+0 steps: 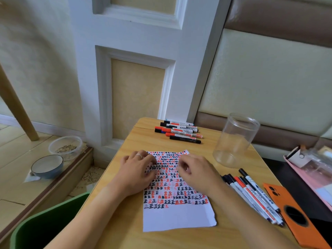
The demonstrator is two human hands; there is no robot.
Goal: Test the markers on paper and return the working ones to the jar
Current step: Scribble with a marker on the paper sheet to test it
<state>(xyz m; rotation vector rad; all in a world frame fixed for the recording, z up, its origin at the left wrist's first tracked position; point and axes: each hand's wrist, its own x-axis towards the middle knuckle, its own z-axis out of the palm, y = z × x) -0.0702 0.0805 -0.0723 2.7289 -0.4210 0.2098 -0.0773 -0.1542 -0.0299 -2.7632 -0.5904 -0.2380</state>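
Both hands empty — left hand (139, 170) flat on the paper (177, 196), right hand (195, 170) loosely curled over it. We judge testing is between markers; next pick comes from the far markers (178, 131) or the near-right markers (255, 194). Jar (235, 141) stands empty, right of the hands, on the wooden table (224, 236) by a panelled wall (136, 69).

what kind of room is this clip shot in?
Probably a home room, not a lab or office. A small wooden table stands against a padded wall panel and white moulded trim, and two bowls sit on the floor, possibly pet dishes.
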